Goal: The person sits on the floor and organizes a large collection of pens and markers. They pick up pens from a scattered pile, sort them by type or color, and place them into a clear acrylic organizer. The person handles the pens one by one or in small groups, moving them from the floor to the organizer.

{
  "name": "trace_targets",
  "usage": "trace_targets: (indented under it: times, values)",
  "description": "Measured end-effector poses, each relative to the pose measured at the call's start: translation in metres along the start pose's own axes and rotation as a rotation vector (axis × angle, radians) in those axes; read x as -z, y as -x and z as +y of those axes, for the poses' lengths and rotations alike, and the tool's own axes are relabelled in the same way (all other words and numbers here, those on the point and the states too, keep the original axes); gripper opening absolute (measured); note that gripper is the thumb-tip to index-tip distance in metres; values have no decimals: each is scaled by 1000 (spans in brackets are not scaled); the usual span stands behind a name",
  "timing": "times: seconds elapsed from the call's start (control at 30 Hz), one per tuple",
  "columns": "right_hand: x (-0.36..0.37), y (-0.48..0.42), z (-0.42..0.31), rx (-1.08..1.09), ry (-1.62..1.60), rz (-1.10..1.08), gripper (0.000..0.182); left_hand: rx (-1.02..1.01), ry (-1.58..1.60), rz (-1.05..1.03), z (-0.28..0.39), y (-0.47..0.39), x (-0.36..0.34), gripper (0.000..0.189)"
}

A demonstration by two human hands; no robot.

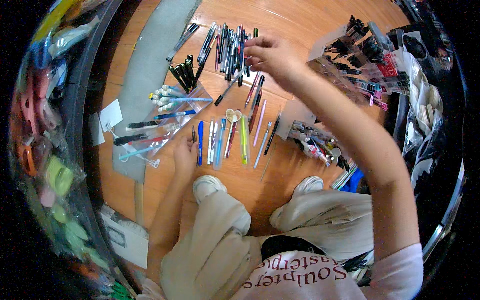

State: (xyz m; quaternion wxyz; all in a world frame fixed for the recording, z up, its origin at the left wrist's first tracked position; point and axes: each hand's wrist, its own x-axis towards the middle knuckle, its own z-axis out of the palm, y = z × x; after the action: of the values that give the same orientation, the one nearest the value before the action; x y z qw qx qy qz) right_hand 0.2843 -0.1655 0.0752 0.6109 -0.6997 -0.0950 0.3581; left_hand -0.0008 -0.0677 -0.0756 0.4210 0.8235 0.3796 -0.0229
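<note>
My left hand [186, 153] is low over the wooden floor, its fingers around a slim dark pen [194, 134]. Just right of it lies a blue pen [201, 142]. Farther off, my right hand [268, 54] is slightly blurred, with fingertips pinched at the upper end of a clear-barrelled pen with a black cap [229, 88]. Beyond those fingers lies a dense group of mostly black pens [230, 48], partly covered by the hand. A row between my hands and feet includes a yellow highlighter [244, 140], a pen with a heart-shaped top [233, 116] and a pink pen [260, 123].
A clear plastic holder [180, 122] with pens and markers lies at left on a grey strip [153, 48]. Boxes of packed pens [360, 63] stand at far right, with another full container [315, 142] nearer. Packaged goods [56, 176] line the left side. My shoes [209, 186] border the row.
</note>
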Motion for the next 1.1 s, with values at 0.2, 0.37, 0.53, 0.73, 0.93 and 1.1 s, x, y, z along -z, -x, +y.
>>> trace_targets:
  times: [0.2, 0.37, 0.53, 0.73, 0.93, 1.1]
  values:
    - [-26, -1, 78, -149, 194, 401, 21, -28, -24, 26, -10, 4, -1, 17]
    - [-7, 6, 164, -155, 700, 472, 30, -69, 17, 38, -16, 2, -1, 18]
    - [-4, 33, 183, -90, 920, 548, 21, 12, 90, -4, 27, 8, 14, 19]
    - [10, 24, 202, -229, 744, 373, 24, -185, 105, -54, 26, 17, -5, 19]
    - [8, 42, 183, -329, 670, 327, 22, -325, -76, -238, 42, 20, -36, 23]
    - [16, 61, 187, -256, 688, 335, 19, -303, -286, -311, 60, 13, -44, 30]
